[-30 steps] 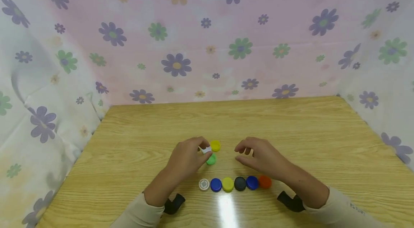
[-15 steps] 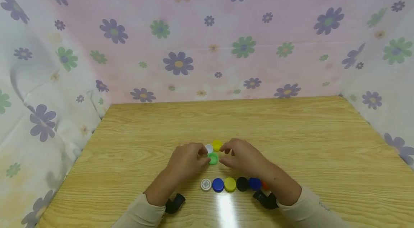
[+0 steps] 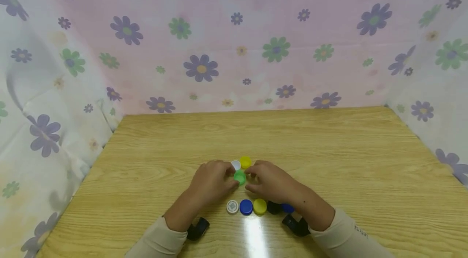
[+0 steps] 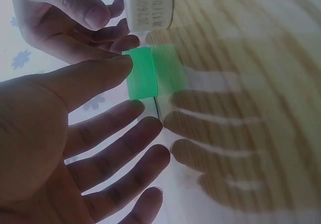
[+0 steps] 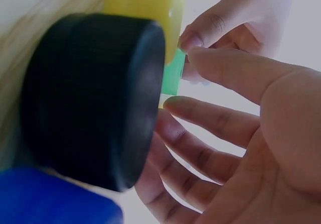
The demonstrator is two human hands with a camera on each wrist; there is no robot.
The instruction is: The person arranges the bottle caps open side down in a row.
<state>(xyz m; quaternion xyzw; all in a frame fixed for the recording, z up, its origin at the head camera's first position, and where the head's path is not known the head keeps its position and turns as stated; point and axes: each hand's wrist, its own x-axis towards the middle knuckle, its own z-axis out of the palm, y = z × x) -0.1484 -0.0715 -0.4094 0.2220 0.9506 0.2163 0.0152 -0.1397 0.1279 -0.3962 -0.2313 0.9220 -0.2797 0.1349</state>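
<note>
In the head view my left hand [image 3: 213, 178] has its thumb and index finger at the left side of a light green bottle cap [image 3: 239, 177]. The left wrist view shows the green cap [image 4: 143, 73] pinched between that thumb and index finger, the other fingers spread. Across from it, my right hand [image 3: 268, 181] holds its bent thumb and fingers close to the cap's right side; whether they touch it I cannot tell. A white cap [image 3: 235, 165] and a yellow cap [image 3: 245, 162] lie side by side just beyond the green one.
Nearer me runs a row of caps: a patterned white cap [image 3: 232, 207], a blue cap [image 3: 246, 207], a yellow cap [image 3: 260, 207], a black cap [image 3: 274, 208] and another blue cap [image 3: 288, 208]. My right forearm partly covers the row's right end. Flowered cloth [image 3: 234, 38] surrounds the wooden table [image 3: 175, 140].
My right hand has moved left, up to the green cap, and its forearm now hides the red cap. My left fingers have left the white cap and gone to the green one.
</note>
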